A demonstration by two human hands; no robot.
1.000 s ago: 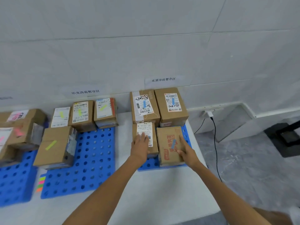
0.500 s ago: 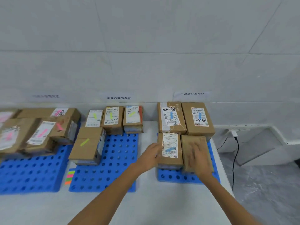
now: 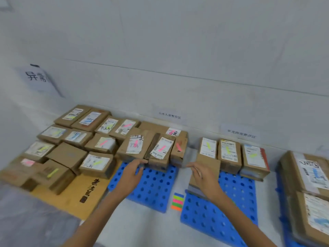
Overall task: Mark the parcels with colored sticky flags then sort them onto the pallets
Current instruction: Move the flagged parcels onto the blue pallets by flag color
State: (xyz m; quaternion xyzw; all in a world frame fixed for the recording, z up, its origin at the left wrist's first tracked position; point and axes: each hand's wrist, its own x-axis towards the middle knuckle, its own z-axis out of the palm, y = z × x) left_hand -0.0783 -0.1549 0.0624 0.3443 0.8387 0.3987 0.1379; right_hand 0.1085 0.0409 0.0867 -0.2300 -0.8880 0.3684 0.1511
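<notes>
My left hand [image 3: 131, 173] hovers with relaxed fingers over the blue pallet [image 3: 153, 188]. Its fingertips are close to a parcel with a pink flag [image 3: 161, 150]; blur hides whether they touch. My right hand [image 3: 204, 177] is loosely open and holds nothing, in front of a plain brown parcel [image 3: 209, 162] on the middle blue pallet [image 3: 222, 207]. Three parcels with yellow flags [image 3: 228, 152] stand behind it. A pad of colored sticky flags [image 3: 177, 201] lies on the white surface between the two pallets. Parcels with blue flags [image 3: 311, 172] fill the right pallet.
A pile of mixed-flag parcels [image 3: 71, 139] sits at the left on a flat cardboard sheet [image 3: 85, 191]. Paper zone signs [image 3: 170, 115] hang on the white wall behind. Grey plastic film [image 3: 26, 220] covers the near left corner.
The view has swung left. Both hands have left the two front parcels on the right pallet and moved left, now over the pink-flag and yellow-flag pallets.
</notes>
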